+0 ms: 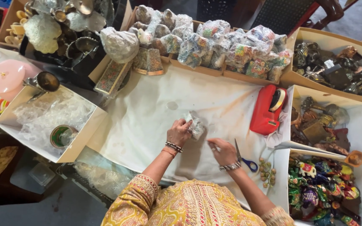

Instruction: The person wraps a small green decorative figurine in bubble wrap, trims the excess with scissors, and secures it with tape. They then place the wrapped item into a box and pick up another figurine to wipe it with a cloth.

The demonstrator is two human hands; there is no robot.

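left box [80, 138]: white carton at the left edge of the worktop, holding crumpled clear wrap and a roll of tape [61, 136]; a pink lidded pot [7, 76] and a metal cup [47, 81] sit just beyond it.
left hand [179, 133]: fingers pinched on a small wrapped bundle [196, 124], pressing it to the cloth near the middle of the worktop.
right hand [223, 151]: flat on the cloth just right of the bundle, fingers loosely curled with thumb and forefinger close together; what they pinch, if anything, is too small to tell.
scissors [244, 158]: blue-handled, lying touching the right hand's outer side, blades pointing away from the person.
risk: judged, the wrap could spring open if the left fingers ease off; a sweep of the right wrist could knock the scissors or catch on the blades.
tape dispenser [268, 109]: red, standing right of the hands, apart from them.
right boxes [281, 175]: white cartons of painted figurines and dark metal pieces; crowded, so one could tip out if nudged.
surface: worktop under a creased, stained white cloth [147, 113]; a row of wrapped bundles [214, 46] in trays along the far edge.
room: dark floor, chairs beyond.
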